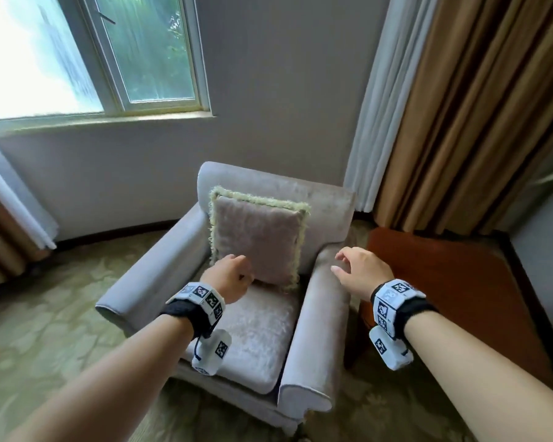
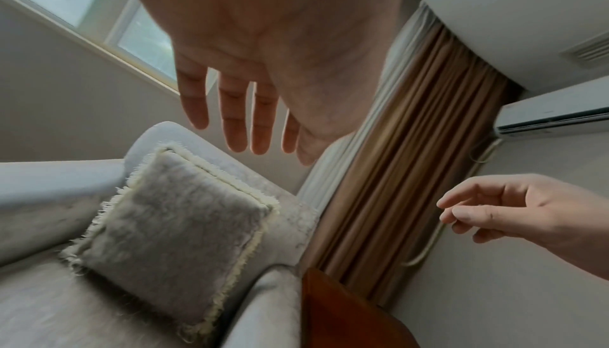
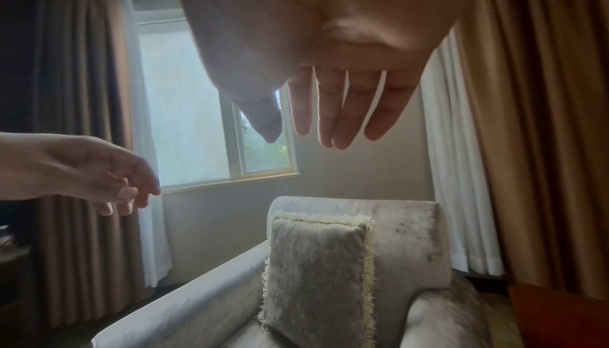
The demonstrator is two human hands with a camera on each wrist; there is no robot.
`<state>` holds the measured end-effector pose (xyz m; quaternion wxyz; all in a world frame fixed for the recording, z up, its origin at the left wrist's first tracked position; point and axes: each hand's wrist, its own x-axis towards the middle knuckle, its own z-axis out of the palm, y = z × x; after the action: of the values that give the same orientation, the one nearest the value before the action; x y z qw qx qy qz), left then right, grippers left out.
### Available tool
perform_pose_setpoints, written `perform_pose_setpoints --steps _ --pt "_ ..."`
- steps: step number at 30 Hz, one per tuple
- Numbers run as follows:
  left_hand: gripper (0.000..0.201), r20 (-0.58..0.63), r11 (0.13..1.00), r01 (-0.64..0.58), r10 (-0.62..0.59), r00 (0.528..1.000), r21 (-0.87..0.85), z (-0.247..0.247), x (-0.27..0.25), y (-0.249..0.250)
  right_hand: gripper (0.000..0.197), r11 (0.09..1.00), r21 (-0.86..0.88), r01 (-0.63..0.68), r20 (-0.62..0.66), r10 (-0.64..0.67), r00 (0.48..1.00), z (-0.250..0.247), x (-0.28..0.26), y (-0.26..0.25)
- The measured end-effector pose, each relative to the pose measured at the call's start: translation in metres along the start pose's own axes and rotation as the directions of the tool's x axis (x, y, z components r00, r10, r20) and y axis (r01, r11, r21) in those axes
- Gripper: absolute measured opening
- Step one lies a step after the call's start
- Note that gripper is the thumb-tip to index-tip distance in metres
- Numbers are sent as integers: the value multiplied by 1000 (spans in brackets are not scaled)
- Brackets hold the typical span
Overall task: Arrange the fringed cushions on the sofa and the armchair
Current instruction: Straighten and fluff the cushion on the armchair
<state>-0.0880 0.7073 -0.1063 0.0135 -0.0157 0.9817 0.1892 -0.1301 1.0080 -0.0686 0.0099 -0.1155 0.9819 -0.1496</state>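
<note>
A pale velvet cushion (image 1: 258, 242) (image 2: 171, 234) (image 3: 316, 278) with a cream fringe stands upright against the backrest of the grey armchair (image 1: 160, 269) (image 2: 43, 192) (image 3: 412, 226). My left hand (image 1: 229, 275) (image 2: 243, 119) hovers in front of the cushion's lower left part, fingers straight and relaxed, holding nothing. My right hand (image 1: 351, 266) (image 3: 333, 116) hangs above the chair's right armrest, fingers loose and spread, empty. Both hands are apart from the cushion. No sofa is in view.
A reddish wooden side table (image 1: 444, 282) (image 2: 346, 314) stands right of the armchair. Brown and white curtains (image 1: 460, 122) hang behind it. A window (image 1: 93, 55) is at the back left above patterned carpet (image 1: 45, 314). An air conditioner (image 2: 553, 116) hangs on the wall.
</note>
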Motion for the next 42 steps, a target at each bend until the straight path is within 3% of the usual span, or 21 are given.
perform_pose_setpoints --steps 9,16,21,25,33,38,42 --pt "23 -34 962 264 -267 963 -69 -19 102 -86 29 982 -2 190 103 -189 977 43 196 -52" --pt "26 -60 944 321 -326 943 -78 -22 186 -164 31 964 -14 265 147 -260 954 89 300 -105" --pt "28 66 952 295 -290 955 -82 11 271 -235 33 981 -25 191 167 -184 969 147 367 -128" --pt "30 203 973 226 -210 956 -54 32 345 -294 38 996 -71 48 196 -34 980 195 413 -145" --pt "40 415 980 182 -132 900 -84 73 444 -379 56 957 -167 -236 264 274 925 257 475 -176" --pt "57 478 959 233 -131 869 -160 115 494 -403 81 957 -234 -172 285 237 929 289 537 -187" --pt "77 446 942 246 -123 886 -228 150 534 -421 100 920 -390 -36 337 179 924 319 589 -176"
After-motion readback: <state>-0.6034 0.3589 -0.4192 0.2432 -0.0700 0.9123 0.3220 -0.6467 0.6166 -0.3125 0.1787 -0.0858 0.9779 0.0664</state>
